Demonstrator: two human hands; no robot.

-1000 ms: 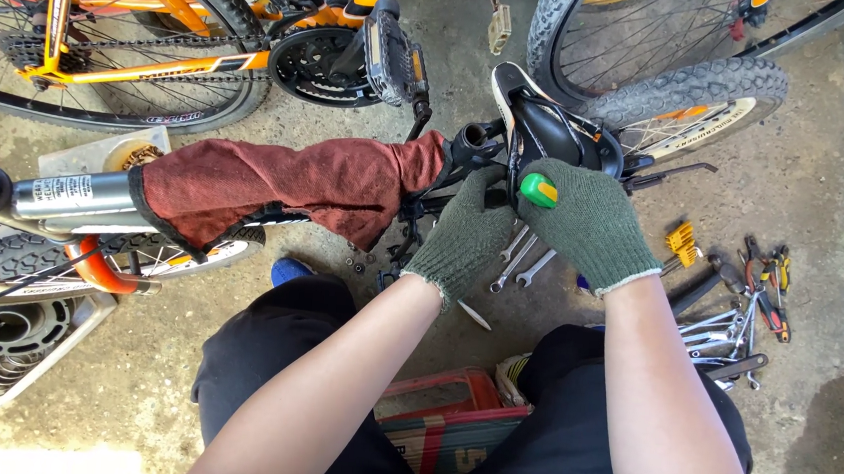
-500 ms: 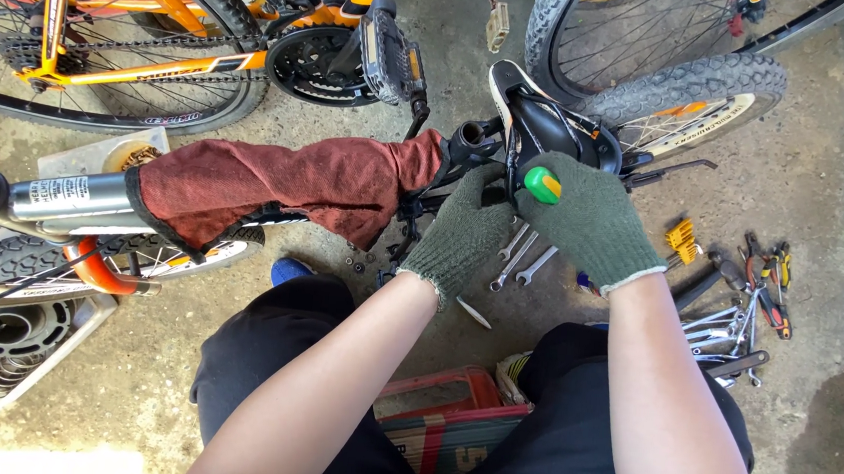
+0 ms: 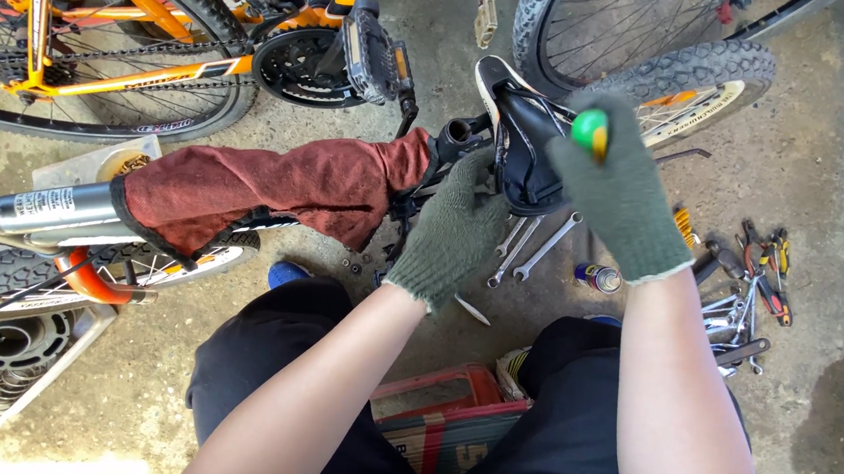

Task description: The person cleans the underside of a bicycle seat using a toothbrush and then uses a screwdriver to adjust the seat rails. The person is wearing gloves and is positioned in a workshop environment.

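Both my hands wear dark green knit gloves. My right hand (image 3: 621,198) grips a screwdriver with a green and yellow handle (image 3: 591,132), held upright over the black bicycle saddle (image 3: 525,145). My left hand (image 3: 453,229) presses against the saddle's underside and clamp, next to the seat tube end (image 3: 453,131). A dark red cloth (image 3: 265,190) is wrapped around the bike frame tube (image 3: 48,208) lying across my front. The screwdriver's shaft is hidden behind my glove.
Wrenches (image 3: 532,246) and a small spray can (image 3: 597,276) lie on the concrete under my hands. Pliers and more tools (image 3: 750,283) are scattered at right. An orange bicycle (image 3: 155,56) stands at back left, a knobby tyre (image 3: 697,58) at back right. A red box (image 3: 448,420) sits between my legs.
My right hand with the screwdriver has lifted and shifted right, off the saddle rail area. My left hand has stayed on the saddle.
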